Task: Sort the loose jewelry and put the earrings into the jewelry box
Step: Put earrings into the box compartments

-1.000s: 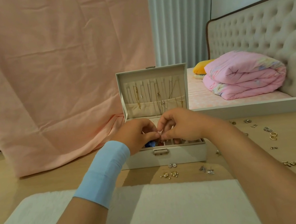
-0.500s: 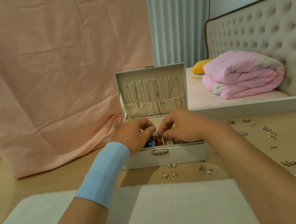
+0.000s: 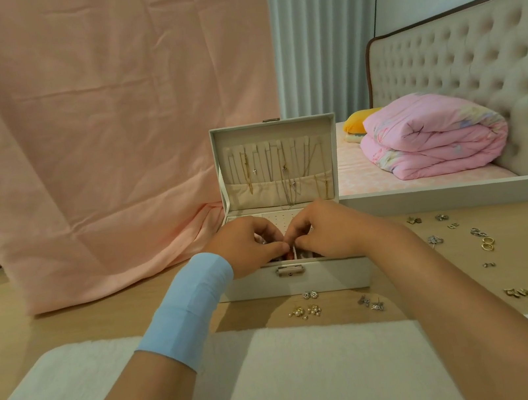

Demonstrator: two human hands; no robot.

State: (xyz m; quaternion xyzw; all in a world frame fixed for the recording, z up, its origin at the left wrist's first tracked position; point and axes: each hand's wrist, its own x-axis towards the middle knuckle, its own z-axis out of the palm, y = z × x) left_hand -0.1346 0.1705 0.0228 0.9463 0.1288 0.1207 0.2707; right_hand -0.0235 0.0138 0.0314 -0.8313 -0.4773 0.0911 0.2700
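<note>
The open jewelry box point(image 3: 298, 281) stands on the floor point(image 3: 102, 322) just beyond the rug's point(image 3: 282, 369) far edge. Left hand point(image 3: 245, 246) and right hand point(image 3: 329, 231) curl their fingers point(image 3: 280, 249) tip to tip over its front compartments, apparently pinching an earring too small to see; lower it in before releasing.

I see a pink sheet point(image 3: 90, 140) hanging at left; a folded pink quilt point(image 3: 432, 135) and yellow pillow point(image 3: 359, 120) on the bed point(image 3: 373, 179); a white rug point(image 3: 285, 386) nearest.
</note>
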